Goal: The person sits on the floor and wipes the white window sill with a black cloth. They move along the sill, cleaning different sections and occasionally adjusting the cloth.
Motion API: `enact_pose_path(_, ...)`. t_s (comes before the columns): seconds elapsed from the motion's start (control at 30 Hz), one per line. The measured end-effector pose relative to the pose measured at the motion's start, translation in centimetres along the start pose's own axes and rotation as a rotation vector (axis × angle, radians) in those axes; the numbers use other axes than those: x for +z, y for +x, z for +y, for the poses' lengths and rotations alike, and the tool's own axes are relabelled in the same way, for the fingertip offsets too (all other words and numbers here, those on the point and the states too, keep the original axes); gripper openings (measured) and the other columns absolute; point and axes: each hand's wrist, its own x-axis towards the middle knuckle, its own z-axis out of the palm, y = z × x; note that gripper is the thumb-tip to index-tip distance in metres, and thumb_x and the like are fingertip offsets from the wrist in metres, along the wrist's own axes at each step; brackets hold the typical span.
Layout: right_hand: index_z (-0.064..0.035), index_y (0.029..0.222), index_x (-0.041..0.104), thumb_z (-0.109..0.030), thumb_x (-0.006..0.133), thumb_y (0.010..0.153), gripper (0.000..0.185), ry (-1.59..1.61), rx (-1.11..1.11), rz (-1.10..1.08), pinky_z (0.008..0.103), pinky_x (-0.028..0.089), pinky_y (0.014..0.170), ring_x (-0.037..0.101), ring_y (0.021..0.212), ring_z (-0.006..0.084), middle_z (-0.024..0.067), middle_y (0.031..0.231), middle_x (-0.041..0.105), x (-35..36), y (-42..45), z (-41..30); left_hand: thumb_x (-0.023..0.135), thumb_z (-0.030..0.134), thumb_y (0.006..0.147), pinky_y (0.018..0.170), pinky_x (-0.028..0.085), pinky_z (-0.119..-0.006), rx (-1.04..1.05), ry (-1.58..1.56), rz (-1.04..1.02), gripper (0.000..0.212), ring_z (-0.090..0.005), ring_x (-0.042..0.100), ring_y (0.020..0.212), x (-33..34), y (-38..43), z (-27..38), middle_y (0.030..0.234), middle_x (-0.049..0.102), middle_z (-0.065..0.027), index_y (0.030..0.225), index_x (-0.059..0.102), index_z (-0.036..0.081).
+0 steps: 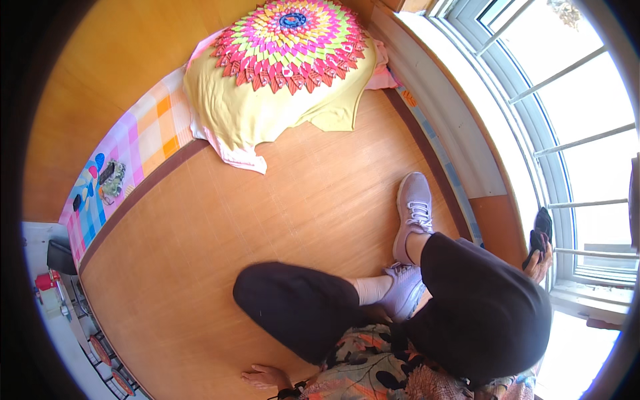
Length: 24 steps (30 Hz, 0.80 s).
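My left hand [262, 376] rests on the wood-look mat [200, 240] at the bottom, fingers apart, with nothing in it. At the right, on the white windowsill [520, 185], my right hand [541, 262] is closed on a dark cloth item [536, 242]; its exact kind is unclear. Another dark piece [543, 222] lies just beyond it by the window frame. My legs in dark trousers are bent on the mat, and lilac lace-up sneakers [415, 210] are on my feet. Farther off, a round layered patchwork of folded coloured pieces [295, 50] lies on a yellow cloth [240, 115].
A barred window [575, 145] runs along the right side. At the left, a checked cloth [145, 135] edges the mat, with a camouflage-patterned item [114, 177] on it. A black chair [61, 257] and round-seated stools [100, 350] stand on the floor beyond.
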Motion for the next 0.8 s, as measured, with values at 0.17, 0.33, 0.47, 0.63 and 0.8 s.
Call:
enact_pose_path(0.17, -0.0107, 0.139, 0.043, -0.031, 0.05, 0.094, 0.05, -0.05, 0.062, -0.061, 0.0474, 0.032, 0.108, 0.043, 0.126, 0.0367, 0.0189, 0.137, 0.046, 0.1, 0.0, -1.2, 0.037, 0.049, 0.101, 0.108, 0.032, -0.049, -0.042, -0.044, -0.116, 0.061, -0.0364, 0.039, 0.134, -0.1, 0.3, 0.1, 0.151, 0.036, -0.0154, 0.145, 0.039, 0.007)
enact_pose_path(0.33, -0.0105, 0.139, 0.044, -0.034, 0.047, 0.095, 0.051, -0.027, 0.049, 0.003, 0.0475, 0.031, 0.108, 0.042, 0.128, 0.0369, 0.0183, 0.136, 0.05, -0.1, 0.0, -2.2, 0.038, 0.048, 0.1, 0.108, 0.033, -0.048, -0.011, -0.094, -0.046, 0.06, -0.0359, 0.041, 0.132, 1.2, 0.2, 0.1, 0.149, 0.038, -0.0163, 0.142, 0.042, 0.006)
enact_pose_path(0.47, -0.0096, 0.141, 0.043, -0.034, 0.048, 0.096, 0.052, -0.07, 0.062, -0.006, 0.0478, 0.031, 0.108, 0.042, 0.128, 0.0378, 0.0186, 0.136, 0.049, -0.2, 0.0, -2.0, 0.038, 0.047, 0.1, 0.107, 0.033, -0.048, 0.031, -0.084, -0.092, 0.059, -0.0362, 0.043, 0.13, 1.2, 0.1, -0.1, 0.146, 0.041, -0.018, 0.14, 0.045, 0.004)
enact_pose_path(0.63, -0.006, 0.139, 0.044, -0.03, 0.053, 0.095, 0.051, -0.158, 0.17, -0.05, 0.0475, 0.033, 0.105, 0.045, 0.124, 0.0393, 0.0223, 0.132, 0.052, -0.5, 0.5, -3.7, 0.039, 0.045, 0.1, 0.107, 0.034, -0.048, 0.114, -0.093, -0.156, 0.058, -0.0367, 0.046, 0.127, 0.0, 1.1, 1.0, 0.142, 0.045, -0.0201, 0.136, 0.048, 0.001)
enact_pose_path(0.8, -0.0078, 0.123, 0.056, -0.009, 0.066, 0.084, 0.04, 0.083, -0.123, 0.066, 0.0467, 0.035, 0.105, 0.047, 0.121, 0.0368, 0.0201, 0.128, 0.051, -0.2, 1.4, -13.0, 0.04, 0.044, 0.1, 0.106, 0.035, -0.047, 0.193, -0.127, -0.225, 0.057, -0.0371, 0.049, 0.125, -2.8, 2.8, 4.1, 0.138, 0.049, -0.0222, 0.133, 0.051, -0.002)
